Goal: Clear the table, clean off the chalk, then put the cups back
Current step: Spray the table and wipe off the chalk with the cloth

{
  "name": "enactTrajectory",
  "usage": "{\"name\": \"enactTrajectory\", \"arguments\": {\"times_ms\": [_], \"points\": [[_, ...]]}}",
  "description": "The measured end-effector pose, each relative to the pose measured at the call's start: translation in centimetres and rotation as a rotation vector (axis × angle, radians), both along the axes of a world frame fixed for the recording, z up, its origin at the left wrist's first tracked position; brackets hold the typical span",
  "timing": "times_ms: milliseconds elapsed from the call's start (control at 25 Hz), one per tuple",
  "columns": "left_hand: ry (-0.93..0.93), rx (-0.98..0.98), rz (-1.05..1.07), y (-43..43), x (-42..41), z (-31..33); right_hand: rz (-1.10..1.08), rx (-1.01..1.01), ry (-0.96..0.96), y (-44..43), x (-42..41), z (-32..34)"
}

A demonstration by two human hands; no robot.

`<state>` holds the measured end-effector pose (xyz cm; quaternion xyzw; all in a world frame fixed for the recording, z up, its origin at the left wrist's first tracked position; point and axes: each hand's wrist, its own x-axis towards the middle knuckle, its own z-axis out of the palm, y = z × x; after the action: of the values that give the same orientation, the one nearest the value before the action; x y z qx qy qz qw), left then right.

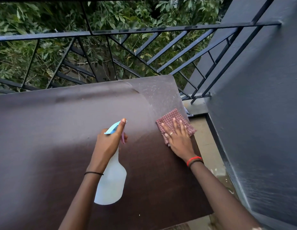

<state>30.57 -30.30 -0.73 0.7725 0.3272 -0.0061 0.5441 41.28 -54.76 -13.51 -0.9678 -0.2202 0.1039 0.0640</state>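
1. Brown tabletop filling the lower left and middle of the head view, bare apart from the two hands and what they hold; no cups anywhere in the frame.
2. Left hand wrapped around the neck of a translucent white spray bottle, held above the tabletop near the middle.
3. Left fingers curled around the neck, with the forefinger stretched forward along the top of the light blue spray head; pink trigger showing just under the hand.
4. Bottle body hanging down toward the camera, nozzle end pointing away toward the far side of the tabletop.
5. Thin dark band around the left wrist.
6. Right hand lying flat, palm down, on a red-and-white checked cloth at the right edge of the tabletop.
7. Right fingers spread apart and pressed onto the cloth, gripping nothing; a ring on one of them.
8. Cloth folded into a rough square, one corner reaching just past the tabletop's right edge.
9. Red band and dark band around the right wrist.
10. Chalk marks as faint white scratches and haze at the far right corner of the tabletop, beyond the cloth; a curved line between that hazy patch and the darker, cleaner surface to its left.
11. Dark metal railing behind the tabletop, green foliage beyond it, and a grey wall on the right.
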Motion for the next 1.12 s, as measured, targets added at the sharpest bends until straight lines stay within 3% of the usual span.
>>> {"name": "enactTrajectory", "arguments": {"times_ms": [160, 320, 520, 760, 920, 1120], "points": [[-0.002, 0.026, -0.004, 0.0, 0.8, 0.5, 0.243, 0.004, -0.045, 5.6, -4.0, 0.3], [-0.005, 0.005, 0.019, -0.3, 2.6, 0.4, 0.396, 0.029, -0.079, 2.4, -10.0, 0.0], [0.012, 0.025, 0.007, -1.4, 5.5, -0.7, 0.231, 0.025, -0.134, -4.9, -8.6, 0.4], [0.018, 0.009, 0.003, -3.2, 11.2, -1.9, 0.061, 0.015, -0.077, -3.7, -1.0, 0.2], [0.145, 0.089, -0.081, -5.7, 13.7, -2.0, 0.039, 0.035, -0.072, -3.3, 0.1, -0.1], [0.068, 0.073, 0.091, -4.1, 15.7, -2.1, 0.036, 0.064, -0.083, -3.5, 0.0, -1.0]]}}
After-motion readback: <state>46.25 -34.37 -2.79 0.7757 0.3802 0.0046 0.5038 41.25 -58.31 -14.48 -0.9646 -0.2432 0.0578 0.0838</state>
